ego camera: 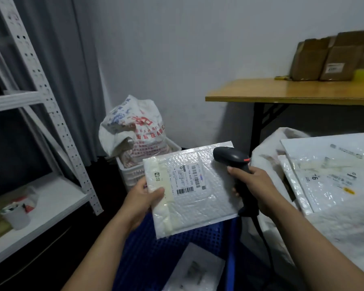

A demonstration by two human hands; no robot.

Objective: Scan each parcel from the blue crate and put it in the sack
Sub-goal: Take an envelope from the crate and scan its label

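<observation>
My left hand (143, 198) grips the left edge of a white bubble-mailer parcel (198, 202), held label-up above the blue crate (147, 255). The label with barcodes faces me. My right hand (254, 183) is closed around the handle of a black barcode scanner (231, 158), whose head hangs over the parcel's upper right corner, pointing at the label. Another white parcel (195, 269) lies inside the crate below. To the right, the open white sack (267, 156) holds several white parcels (328, 171).
A white metal shelf rack (51, 114) stands at left with a cup on its lower shelf. A stuffed printed bag (135, 127) sits in a white basket by the wall. A wooden table (290, 91) with cardboard boxes (328, 57) is at back right.
</observation>
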